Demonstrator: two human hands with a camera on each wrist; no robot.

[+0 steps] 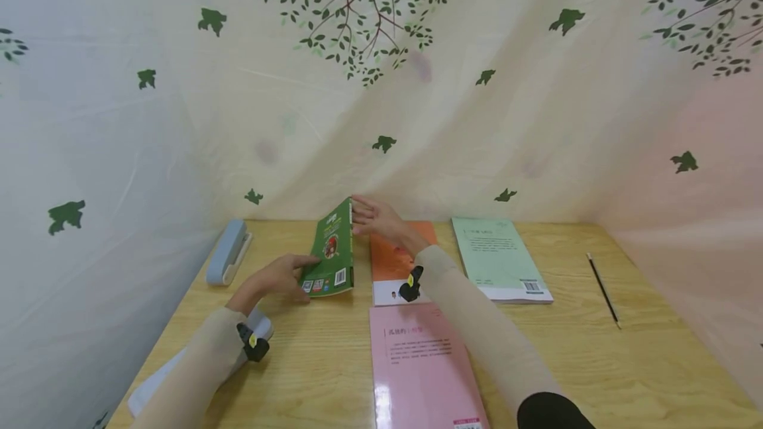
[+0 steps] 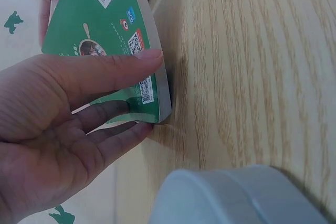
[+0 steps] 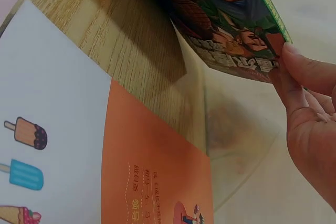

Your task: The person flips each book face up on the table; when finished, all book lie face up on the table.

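A green book (image 1: 332, 250) stands tilted over the table, its barcode cover showing in the head view and its illustrated other cover (image 3: 226, 19) in the right wrist view. My left hand (image 1: 280, 277) grips its lower left corner, thumb (image 2: 121, 72) on the green cover and fingers behind. At the upper right corner, my right hand (image 1: 381, 220) pinches the book between thumb and fingers. Beneath the right wrist lies an orange-and-white book (image 1: 396, 257), partly hidden by the forearm; ice-cream pictures show on its white part in the right wrist view.
A pink book (image 1: 423, 363) lies in front of the orange one, a pale green book (image 1: 501, 257) to the right. Farther right is a pencil (image 1: 603, 290). A blue stapler (image 1: 229, 253) stands at back left. Under the left forearm is a pale rounded object (image 1: 259, 326), partly hidden.
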